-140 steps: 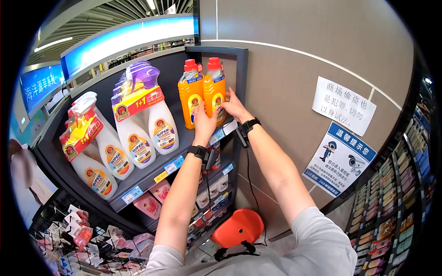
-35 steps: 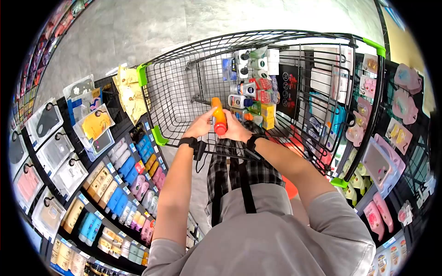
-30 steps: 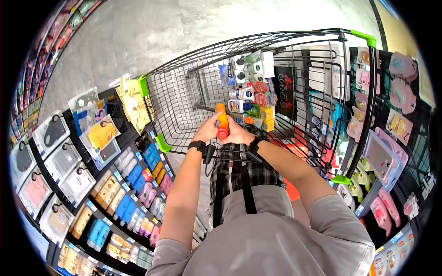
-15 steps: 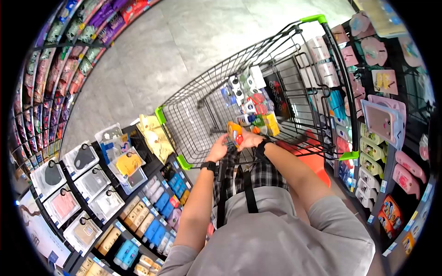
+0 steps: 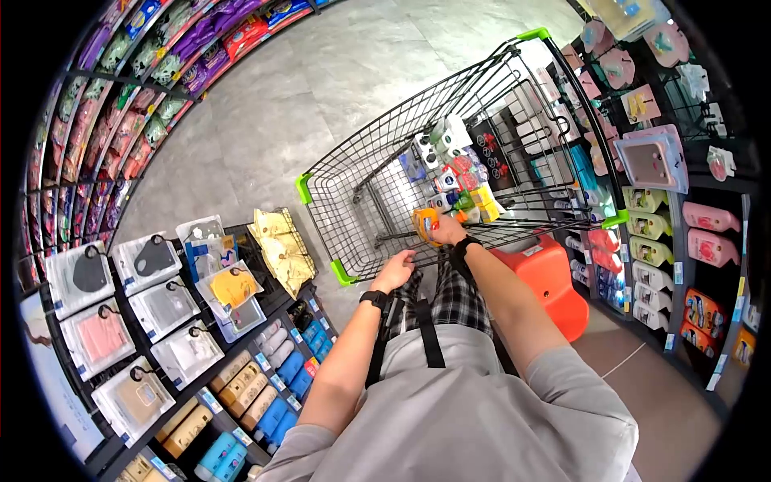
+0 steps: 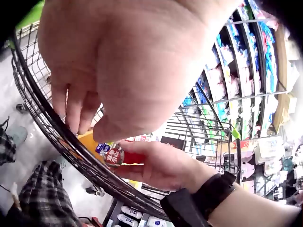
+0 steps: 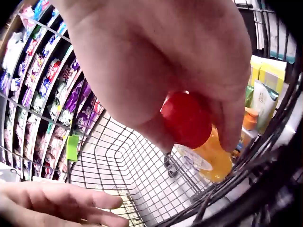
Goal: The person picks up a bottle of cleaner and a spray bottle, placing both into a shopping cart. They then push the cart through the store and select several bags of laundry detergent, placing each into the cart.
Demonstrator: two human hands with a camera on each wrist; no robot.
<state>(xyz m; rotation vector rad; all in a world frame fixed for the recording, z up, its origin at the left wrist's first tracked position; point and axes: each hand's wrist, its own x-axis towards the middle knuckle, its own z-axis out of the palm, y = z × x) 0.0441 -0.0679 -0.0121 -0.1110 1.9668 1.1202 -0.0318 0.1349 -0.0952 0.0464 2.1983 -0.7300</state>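
Observation:
My right hand grips an orange bottle of cleaner near its red cap. The bottle is inside the near side of the wire shopping cart, low down beside a cluster of goods. In the right wrist view, its clear orange body points down into the basket, with the cap under my palm. My left hand is apart from the bottle in the head view, just by the cart's near rim. It holds nothing, and its fingers are loosely extended.
Bottles, tubes and boxes lie grouped in the cart. A red stool stands at the cart's near right. Shelves with hanging packs border the left, more shelves the right, and bagged goods the far left.
The two orange bottles were on a shelf earlier; later both hands held one over the cart. Now the right hand alone has it, lower in the cart, and the left has drawn away.

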